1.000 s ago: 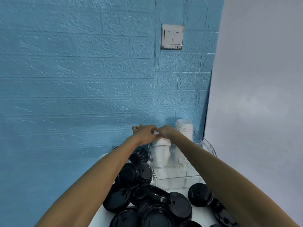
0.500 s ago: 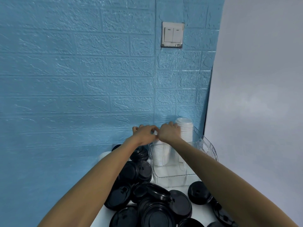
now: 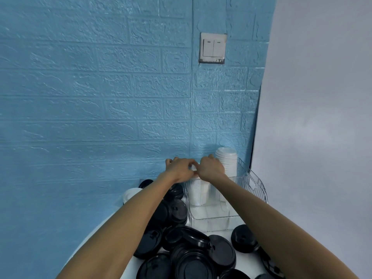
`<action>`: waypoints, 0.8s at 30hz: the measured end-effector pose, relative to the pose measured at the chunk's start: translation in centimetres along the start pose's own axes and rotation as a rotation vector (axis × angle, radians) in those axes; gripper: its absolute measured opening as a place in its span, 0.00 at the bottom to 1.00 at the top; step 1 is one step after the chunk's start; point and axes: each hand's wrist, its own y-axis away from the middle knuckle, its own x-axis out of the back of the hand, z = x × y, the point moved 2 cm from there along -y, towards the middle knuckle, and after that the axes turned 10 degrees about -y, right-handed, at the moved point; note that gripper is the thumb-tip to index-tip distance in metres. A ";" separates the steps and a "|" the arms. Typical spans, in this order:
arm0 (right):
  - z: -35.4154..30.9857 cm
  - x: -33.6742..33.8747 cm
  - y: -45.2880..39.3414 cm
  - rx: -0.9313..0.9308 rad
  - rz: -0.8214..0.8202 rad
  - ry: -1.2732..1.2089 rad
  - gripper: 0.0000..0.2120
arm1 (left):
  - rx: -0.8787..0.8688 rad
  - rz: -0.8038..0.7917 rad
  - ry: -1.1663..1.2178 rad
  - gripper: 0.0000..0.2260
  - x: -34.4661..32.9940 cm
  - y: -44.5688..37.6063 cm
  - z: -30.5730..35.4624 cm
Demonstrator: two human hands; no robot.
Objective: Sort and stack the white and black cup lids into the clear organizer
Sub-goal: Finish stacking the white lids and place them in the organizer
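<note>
both hands, left [image 3: 179, 169] and right [image 3: 210, 168], pinch white plastic lids [image 3: 193, 168] atop a short stack [image 3: 198, 191] in the clear ribbed organizer [image 3: 254, 183] at 1 o'clock, beside a taller white stack [image 3: 226, 161]; glossy black round lids [image 3: 193, 256] at 6 o'clock lie unsorted on the table.

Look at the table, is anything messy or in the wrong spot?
Yes. The black lids lie in a loose heap on the table, overlapping and tilted, none in the clear organizer yet. One white lid sits apart at the heap's left edge. White stacks stand neatly inside. Nothing looks broken.
</note>
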 end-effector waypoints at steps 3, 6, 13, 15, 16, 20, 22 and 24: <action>0.3 0.0 0.3 0.028 0.017 0.020 0.18 | 0.000 0.001 0.021 0.17 0.0 0.4 -0.1; 0.7 0.1 0.9 0.075 0.008 0.054 0.19 | -0.001 0.012 0.106 0.19 0.2 1.1 -0.3; -2.3 3.0 3.0 0.264 0.117 0.019 0.23 | -0.016 0.141 0.374 0.19 4.3 4.5 -2.2; -4.2 4.1 3.6 0.321 0.125 -0.048 0.23 | 0.015 0.180 0.403 0.18 6.0 5.8 -3.6; -5.2 4.5 4.0 0.347 0.123 -0.088 0.22 | 0.036 0.198 0.414 0.17 6.7 6.5 -4.5; -9.3 3.9 5.6 0.429 0.033 -0.280 0.19 | 0.139 0.244 0.427 0.14 7.7 9.7 -8.9; -10.9 2.4 6.4 0.454 -0.049 -0.314 0.19 | 0.202 0.235 0.431 0.12 6.8 11.7 -11.4; -12.1 0.3 7.1 0.467 -0.140 -0.323 0.19 | 0.270 0.192 0.423 0.12 5.1 13.5 -13.7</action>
